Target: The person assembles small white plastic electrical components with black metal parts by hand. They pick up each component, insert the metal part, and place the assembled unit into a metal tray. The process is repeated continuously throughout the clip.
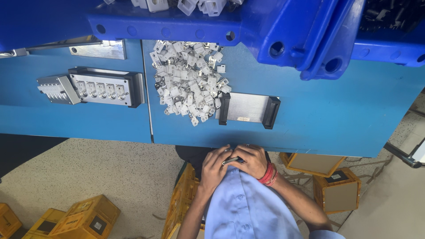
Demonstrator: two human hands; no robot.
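Holding a small dark, shiny object [232, 160] between both hands, close against the chest and just below the near edge of the blue worktable [336, 115]; its kind cannot be told at this size, possibly a slim tool or metal part. Left hand [215, 167] curled, fingers narrow and closed around the object's left end; right hand [252, 160] likewise closed over its right end, red thread band [268, 173] at that wrist. Light blue shirt [245, 208] partly covers the lower edge of the hands. Judgement: a two-handed pinch of this kind goes best with the piece kept low and steady over the lap, grip firm but not squeezing, so nothing slips to the floor. Further out on the table: heap of small white plastic-and-metal parts [188, 82], well apart from the hands. Just right of the heap, touching its edge, a flat metal plate with black end blocks [248, 108]. To the left, a metal fixture with a row of round pockets [104, 86], and a grey ribbed block [57, 89] touching its left end. Blue moulded crate [230, 22] overhangs the far side, more white parts on top. Yellow boxes [84, 217] on the floor lower left, tan boxes [338, 188] to the right
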